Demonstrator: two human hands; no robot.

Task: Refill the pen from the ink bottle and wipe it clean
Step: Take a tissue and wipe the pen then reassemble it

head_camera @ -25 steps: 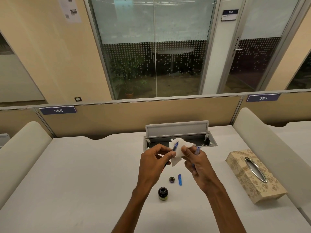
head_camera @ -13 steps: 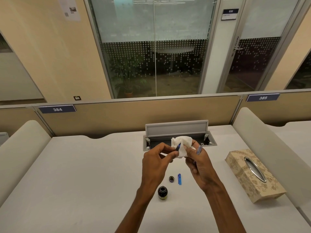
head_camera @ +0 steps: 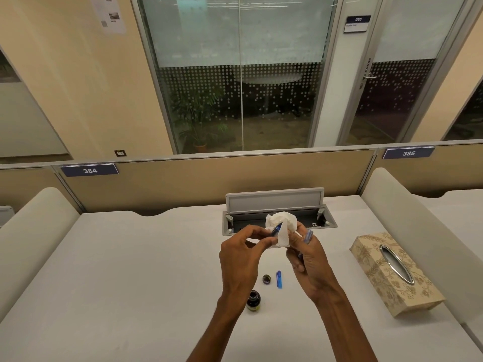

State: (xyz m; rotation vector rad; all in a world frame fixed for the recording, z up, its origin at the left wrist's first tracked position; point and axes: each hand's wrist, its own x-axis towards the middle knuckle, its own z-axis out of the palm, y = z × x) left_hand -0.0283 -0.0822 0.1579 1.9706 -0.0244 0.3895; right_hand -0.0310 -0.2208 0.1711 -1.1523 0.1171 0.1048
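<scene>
Both hands are raised above the pale, matte counter (head_camera: 130,270). The left hand (head_camera: 241,259) pinches a slim blue pen section (head_camera: 277,228) between thumb and fingertips, its tip buried in a crumpled white tissue (head_camera: 281,227). The right hand (head_camera: 308,259) closes on that soft wad with thumb and forefinger, and also clasps a translucent blue pen barrel (head_camera: 308,235) against its fingers. Below the hands, a small round dark-glass ink bottle (head_camera: 253,301) stands open on the counter; its dark round cap (head_camera: 266,279) lies just beyond it, beside a short blue pen cap (head_camera: 279,279). To the right lies a rectangular tissue box (head_camera: 394,273), floral-patterned beige with a shiny oval metal slot. Behind the hands, a grey hinged cable tray (head_camera: 274,202) stands open.
</scene>
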